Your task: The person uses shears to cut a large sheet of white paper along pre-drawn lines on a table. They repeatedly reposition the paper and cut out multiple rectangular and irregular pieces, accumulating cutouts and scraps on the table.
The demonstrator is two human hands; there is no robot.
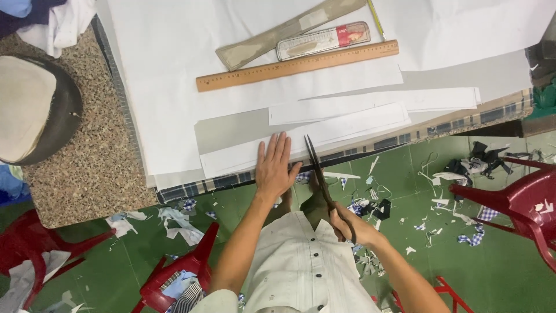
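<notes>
My left hand (275, 165) lies flat, fingers apart, on the near edge of a white strip of fabric (324, 136) at the table's front. My right hand (347, 225) grips the handles of black scissors (317, 171), whose blades point away from me and are parted at the strip's edge just right of my left hand. Further white strips (382, 101) lie behind on a grey sheet (231, 127).
A wooden ruler (298, 65), a clear plastic ruler (321, 42), a beige pattern strip (278, 35) and a yellow pencil (376, 20) lie farther back. Red plastic chairs (515, 200) and fabric scraps (370, 208) cover the green floor. A round cushion (35, 107) sits left.
</notes>
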